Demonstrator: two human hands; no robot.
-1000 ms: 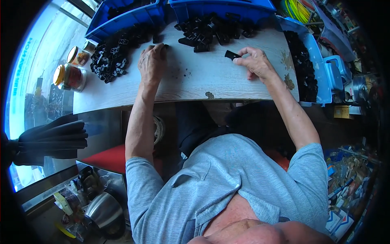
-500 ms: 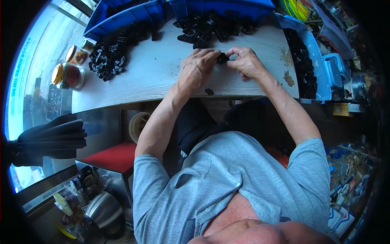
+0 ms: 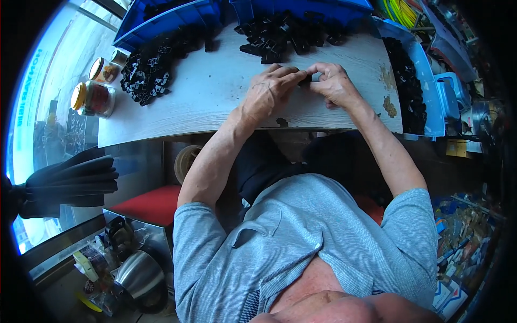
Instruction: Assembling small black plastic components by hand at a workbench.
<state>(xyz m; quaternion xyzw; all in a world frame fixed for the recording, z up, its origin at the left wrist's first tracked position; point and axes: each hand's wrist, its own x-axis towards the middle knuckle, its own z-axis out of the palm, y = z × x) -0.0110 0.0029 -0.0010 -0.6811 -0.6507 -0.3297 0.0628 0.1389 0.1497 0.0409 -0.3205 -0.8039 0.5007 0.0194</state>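
Note:
Over the middle of the pale wooden table (image 3: 210,97) my two hands meet at a small black part (image 3: 306,79), mostly covered by the fingers. My left hand (image 3: 272,90) is closed on it from the left, its back facing up. The thumb and forefinger of my right hand (image 3: 332,85) pinch it from the right, the other fingers curled in. Beyond the hands lies a pile of black plastic parts (image 3: 283,35). Farther left a second heap of black parts (image 3: 145,75) shows lighter metallic-looking bits.
Two blue bins (image 3: 172,22) stand along the far edge. On the right, a light-blue tray (image 3: 431,102) holds more black parts. Lidded jars (image 3: 97,99) stand at the left edge. Below left are a red-topped surface (image 3: 151,204) and a metal kettle-like vessel (image 3: 141,274).
Both hands have shifted slightly to the right and closer together around the black part, which shows less now. The whole view has also moved a little.

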